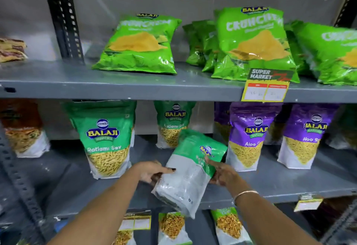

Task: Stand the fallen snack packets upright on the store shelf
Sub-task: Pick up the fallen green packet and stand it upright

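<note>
A green and white Ratlami Sev packet [188, 171] is tilted over the front of the middle shelf [270, 190], its top leaning away and its white base sticking out past the edge. My left hand [154, 171] grips its left side and my right hand [222, 173] grips its right side. Two more Ratlami Sev packets stand upright: a large one [108, 138] to the left and one [173, 125] further back. Purple Aloo Sev packets [249, 136] stand upright on the right.
On the top shelf [135, 88], bright green Crunchem packets [141, 45] lean back or lie slumped. A yellow price tag [266, 88] hangs from that shelf's edge. An orange packet [23, 128] stands far left. More packets [172, 227] fill the bottom shelf.
</note>
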